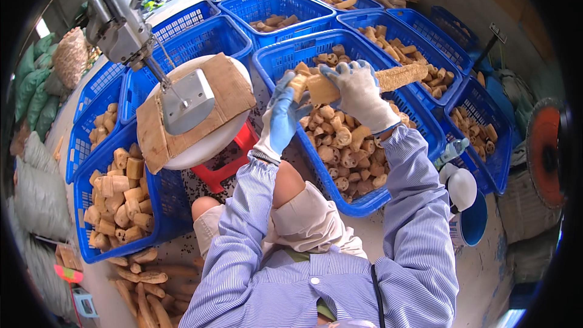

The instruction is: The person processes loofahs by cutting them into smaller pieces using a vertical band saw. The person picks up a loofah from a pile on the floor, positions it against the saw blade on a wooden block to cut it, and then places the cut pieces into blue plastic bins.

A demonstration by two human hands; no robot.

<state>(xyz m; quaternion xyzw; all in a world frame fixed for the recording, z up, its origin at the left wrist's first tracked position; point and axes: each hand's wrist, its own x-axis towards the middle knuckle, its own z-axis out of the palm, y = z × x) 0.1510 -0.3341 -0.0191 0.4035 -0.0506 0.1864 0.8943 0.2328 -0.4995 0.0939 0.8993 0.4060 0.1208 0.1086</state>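
Blue plastic crates crowd a workshop floor, with a machine (pixel 118 30) at upper left above a white round table partly covered by cardboard (pixel 228 82). Whole loofahs (pixel 146 300) lie on the floor at lower left, and the crate at left, below the table, holds short cut pieces (pixel 124 197).

The long loofah (pixel 404 77) is at upper right of centre, held over a blue crate (pixel 361 208) filled with loofah chunks (pixel 343 136). It looks dry and fibrous, so I would expect it to be light, fairly stiff and rough rather than slippery; a hard squeeze might dent it or shed fibres. Its thick body, wrapped by the whole palm, seems the best hold, since its far end sticks out unsupported to the right.

The gloved right hand (pixel 364 94) is closed over it from above, fingers bent across the top. The gloved left hand (pixel 278 115), with blue-coated palm, is curled round a short loofah piece (pixel 297 87), thumb and fingers parted only by that piece's thickness. A broader section shows between the hands; whether it joins either held part is hard to tell, as the gloves cover the meeting points.
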